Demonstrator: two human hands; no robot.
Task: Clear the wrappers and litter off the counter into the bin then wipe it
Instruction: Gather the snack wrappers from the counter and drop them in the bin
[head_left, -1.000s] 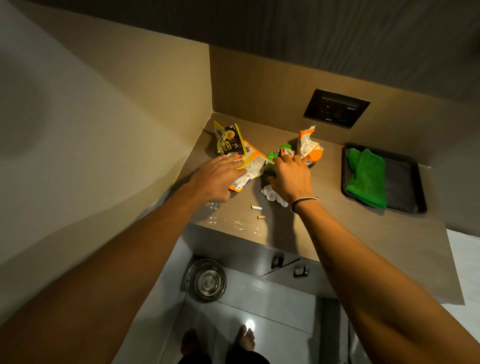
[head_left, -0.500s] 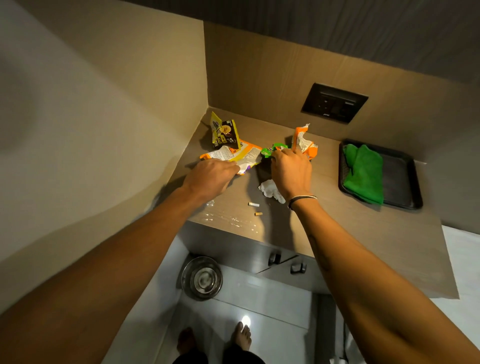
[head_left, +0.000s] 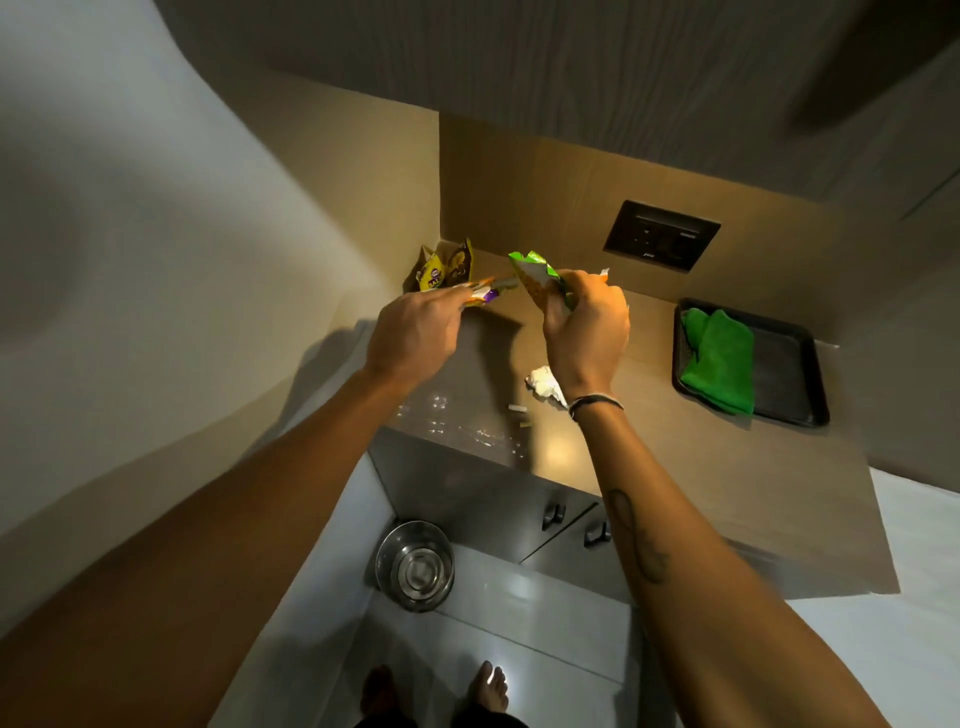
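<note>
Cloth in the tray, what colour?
Bright green cloth, plain with no pattern, lying folded in the dark tray on the counter's right. Head view, the only one.

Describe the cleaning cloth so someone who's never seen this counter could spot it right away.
Start at the dark switch panel on the back wall, then drop down and right to the black tray on the counter. The green cloth lies crumpled in the tray's left half, the only soft fabric there, apart from the wrappers.

Wooden counter (head_left: 701, 467), yellow wrapper (head_left: 441, 267), crumpled tissue (head_left: 545, 383), possibly two butts (head_left: 518, 409), tray (head_left: 789, 374)
</note>
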